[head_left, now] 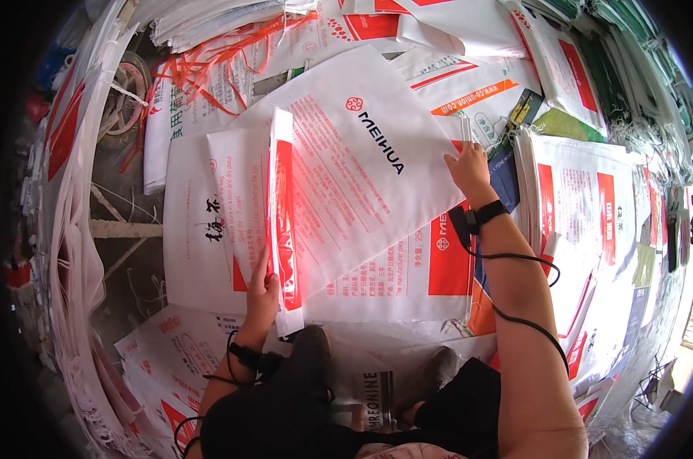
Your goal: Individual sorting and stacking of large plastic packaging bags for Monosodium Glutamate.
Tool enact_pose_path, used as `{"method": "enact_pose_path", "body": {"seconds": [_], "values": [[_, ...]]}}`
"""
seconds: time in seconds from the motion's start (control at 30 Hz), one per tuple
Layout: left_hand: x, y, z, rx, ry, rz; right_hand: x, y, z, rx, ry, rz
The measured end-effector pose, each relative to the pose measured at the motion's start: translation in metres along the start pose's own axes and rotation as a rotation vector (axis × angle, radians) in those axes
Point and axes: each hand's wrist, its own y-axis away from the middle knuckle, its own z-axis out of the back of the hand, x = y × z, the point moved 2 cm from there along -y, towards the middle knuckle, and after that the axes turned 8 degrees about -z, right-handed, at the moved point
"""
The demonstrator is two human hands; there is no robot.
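A large white woven sack (361, 145) with red and black printing lies at a slant in front of me. Its left part is folded over, with a red band (284, 222) along the fold. Closed on the lower left end of that fold is my left hand (262, 298), fingers partly behind it. My right hand (471, 172) grips the sack's right edge, thumb on top. Under it another white sack (361, 298) with a red panel lies flat, and part of a white sack shows at the left.
Stacked sacks (583, 191) stand on the right. Orange strapping strands (201, 73) lie tangled at the far left. Upright bundles of sacks (78, 229) wall the left side. A wooden bar (124, 229) shows there too. Black cables run along both my forearms.
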Motion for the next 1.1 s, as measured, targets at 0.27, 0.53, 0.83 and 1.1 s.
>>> {"method": "enact_pose_path", "body": {"seconds": [0.27,0.53,0.83,1.1], "values": [[0.014,0.004,-0.002,0.147,-0.129,-0.023,0.006,-0.015,0.010,0.405,0.000,-0.086],[0.011,0.006,-0.005,0.142,-0.109,0.017,0.035,0.034,0.024,-0.024,-0.122,0.327],[0.017,0.009,-0.008,0.128,-0.101,-0.010,0.024,0.049,0.014,0.098,0.160,0.204],[0.013,0.008,-0.009,0.189,-0.064,0.141,0.041,0.072,0.024,0.091,0.086,0.447]]}}
